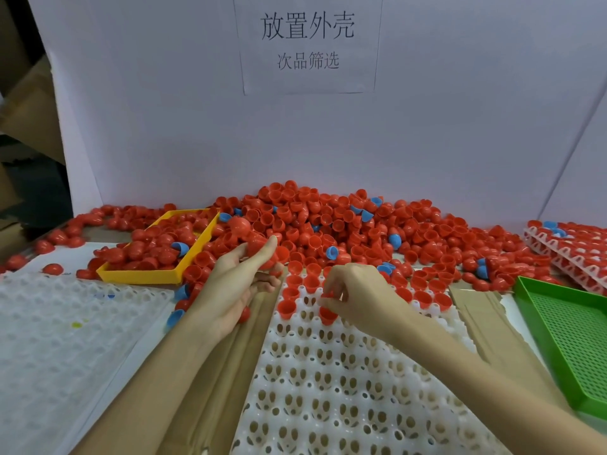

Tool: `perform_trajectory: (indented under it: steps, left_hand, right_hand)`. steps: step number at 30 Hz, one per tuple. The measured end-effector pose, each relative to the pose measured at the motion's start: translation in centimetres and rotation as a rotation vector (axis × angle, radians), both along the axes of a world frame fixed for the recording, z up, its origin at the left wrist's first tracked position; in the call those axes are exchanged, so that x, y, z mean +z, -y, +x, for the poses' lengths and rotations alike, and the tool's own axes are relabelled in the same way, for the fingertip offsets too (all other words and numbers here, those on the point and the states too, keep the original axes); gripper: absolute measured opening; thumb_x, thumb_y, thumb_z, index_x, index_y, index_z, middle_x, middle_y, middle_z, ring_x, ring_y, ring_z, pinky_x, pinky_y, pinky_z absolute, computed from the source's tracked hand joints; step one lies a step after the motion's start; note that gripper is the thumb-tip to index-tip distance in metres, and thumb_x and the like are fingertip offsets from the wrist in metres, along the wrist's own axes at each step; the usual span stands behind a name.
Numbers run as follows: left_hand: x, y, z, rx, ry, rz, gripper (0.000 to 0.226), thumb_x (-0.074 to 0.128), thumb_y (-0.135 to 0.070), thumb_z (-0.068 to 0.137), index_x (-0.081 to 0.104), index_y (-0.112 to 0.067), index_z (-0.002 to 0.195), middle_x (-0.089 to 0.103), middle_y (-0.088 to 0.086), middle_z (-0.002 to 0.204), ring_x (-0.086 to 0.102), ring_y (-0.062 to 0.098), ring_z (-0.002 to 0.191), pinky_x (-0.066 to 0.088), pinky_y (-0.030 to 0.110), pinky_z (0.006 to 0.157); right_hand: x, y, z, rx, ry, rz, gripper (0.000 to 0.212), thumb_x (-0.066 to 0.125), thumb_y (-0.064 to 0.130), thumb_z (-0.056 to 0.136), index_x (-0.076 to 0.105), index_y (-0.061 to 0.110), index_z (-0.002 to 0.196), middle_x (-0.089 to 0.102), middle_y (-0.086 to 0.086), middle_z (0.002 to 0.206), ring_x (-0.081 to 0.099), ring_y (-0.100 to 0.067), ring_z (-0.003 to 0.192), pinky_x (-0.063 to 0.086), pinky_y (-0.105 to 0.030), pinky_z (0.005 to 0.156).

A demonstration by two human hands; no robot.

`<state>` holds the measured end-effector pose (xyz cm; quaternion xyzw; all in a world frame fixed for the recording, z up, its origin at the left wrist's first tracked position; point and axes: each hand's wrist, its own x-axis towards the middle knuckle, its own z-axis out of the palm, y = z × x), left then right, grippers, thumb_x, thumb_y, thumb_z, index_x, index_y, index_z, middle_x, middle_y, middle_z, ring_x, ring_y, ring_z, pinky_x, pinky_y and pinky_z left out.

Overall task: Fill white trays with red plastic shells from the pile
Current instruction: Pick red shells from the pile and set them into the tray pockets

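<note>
Seating one red plastic half-sphere shell [328,314] into the white perforated plastic tray [331,382], third row from the far edge.

My right hand [358,298] pinches it at the rim with fingertips curled; best to drop it open side up, straight into the socket, then press lightly. My left hand [239,277], fingers curled, cradles a stack of red shells [259,249] beside the tray, feeding from the big red shell pile [328,221] behind. Skip the stray blue plastic shells [331,252].
</note>
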<state>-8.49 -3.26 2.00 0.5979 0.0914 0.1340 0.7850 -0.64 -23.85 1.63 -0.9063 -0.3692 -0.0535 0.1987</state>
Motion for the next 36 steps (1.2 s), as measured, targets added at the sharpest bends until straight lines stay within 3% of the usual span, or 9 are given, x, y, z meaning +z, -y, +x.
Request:
perform_trajectory:
  steps: [6, 9, 12, 16, 21, 25, 28, 32, 36]
  left_hand:
    - [-0.1, 0.1, -0.1, -0.039, -0.022, 0.059, 0.047, 0.075, -0.044, 0.088, 0.071, -0.005, 0.114, 0.072, 0.013, 0.088, 0.065, 0.019, 0.070, 0.053, 0.023, 0.058]
    - [-0.1, 0.2, -0.1, -0.116, -0.037, 0.084, 0.046, 0.074, -0.049, 0.088, 0.074, -0.010, 0.113, 0.071, 0.011, 0.085, 0.063, 0.020, 0.069, 0.052, 0.026, 0.060]
    - [-0.2, 0.8, -0.2, -0.235, -0.011, 0.139, 0.048, 0.072, -0.055, 0.089, 0.075, -0.011, 0.110, 0.070, 0.009, 0.085, 0.061, 0.020, 0.070, 0.052, 0.027, 0.063]
    - [-0.3, 1.5, -0.4, -0.346, 0.008, 0.169, 0.046, 0.075, -0.060, 0.086, 0.077, -0.020, 0.108, 0.069, 0.010, 0.083, 0.060, 0.020, 0.067, 0.050, 0.025, 0.057]
    - [-0.4, 1.8, -0.3, -0.345, 0.023, 0.179, 0.043, 0.069, -0.057, 0.092, 0.075, -0.017, 0.107, 0.070, 0.012, 0.082, 0.059, 0.022, 0.064, 0.050, 0.024, 0.054]
    - [-0.3, 1.7, -0.3, -0.378, 0.041, 0.188, 0.046, 0.062, -0.055, 0.097, 0.073, -0.014, 0.115, 0.070, 0.011, 0.086, 0.059, 0.022, 0.066, 0.049, 0.026, 0.055]
    - [-0.1, 1.4, -0.4, -0.410, 0.054, 0.202, 0.045, 0.063, -0.056, 0.097, 0.074, -0.016, 0.116, 0.070, 0.010, 0.086, 0.059, 0.021, 0.067, 0.049, 0.025, 0.054]
    - [0.3, 1.2, -0.6, -0.447, 0.053, 0.229, 0.048, 0.062, -0.059, 0.096, 0.076, -0.016, 0.114, 0.068, 0.008, 0.085, 0.057, 0.019, 0.066, 0.049, 0.024, 0.055]
    - [0.3, 0.7, -0.7, -0.416, 0.049, 0.294, 0.050, 0.057, -0.062, 0.097, 0.077, -0.018, 0.110, 0.068, 0.008, 0.084, 0.058, 0.021, 0.068, 0.047, 0.024, 0.055]
  right_hand:
    - [1.3, -0.2, 0.7, 0.008, -0.117, -0.125, 0.013, 0.070, 0.015, 0.096, 0.082, 0.010, 0.098, 0.077, -0.001, 0.090, 0.067, -0.004, 0.068, 0.050, -0.006, 0.060]
    - [2.3, 0.0, 0.7, -0.026, -0.033, 0.114, 0.013, 0.066, 0.018, 0.100, 0.078, 0.013, 0.101, 0.074, 0.006, 0.086, 0.070, -0.006, 0.072, 0.052, -0.012, 0.064]
    - [3.3, -0.1, -0.3, 0.137, -0.095, 0.429, 0.017, 0.072, 0.029, 0.096, 0.073, 0.026, 0.113, 0.072, 0.014, 0.096, 0.069, -0.002, 0.090, 0.057, -0.017, 0.076]
    - [2.9, -0.2, -1.5, 0.255, -0.145, 0.483, 0.019, 0.078, 0.034, 0.090, 0.074, 0.027, 0.108, 0.070, 0.014, 0.101, 0.068, -0.012, 0.098, 0.060, -0.034, 0.079]
    - [2.7, 0.7, -1.4, 0.251, -0.232, 0.507, 0.019, 0.078, 0.025, 0.091, 0.074, 0.023, 0.109, 0.072, 0.013, 0.104, 0.068, -0.014, 0.098, 0.059, -0.037, 0.083]
    - [2.5, 1.3, -1.6, 0.234, -0.349, 0.595, 0.019, 0.074, 0.026, 0.095, 0.072, 0.026, 0.115, 0.073, 0.011, 0.113, 0.069, -0.011, 0.107, 0.058, -0.034, 0.093]
    - [2.6, 1.7, -1.8, 0.243, -0.490, 0.695, 0.017, 0.071, 0.027, 0.098, 0.074, 0.027, 0.115, 0.075, 0.008, 0.113, 0.071, -0.010, 0.105, 0.057, -0.027, 0.092]
    - [2.7, 1.9, -1.5, 0.248, -0.789, 0.851, 0.020, 0.068, 0.022, 0.098, 0.076, 0.017, 0.116, 0.073, -0.017, 0.118, 0.067, -0.037, 0.111, 0.053, -0.048, 0.105]
    - [2.6, 2.1, -1.3, 0.256, -0.832, 0.873, 0.018, 0.067, 0.016, 0.098, 0.077, 0.012, 0.113, 0.075, -0.012, 0.109, 0.069, -0.023, 0.103, 0.052, -0.043, 0.103]
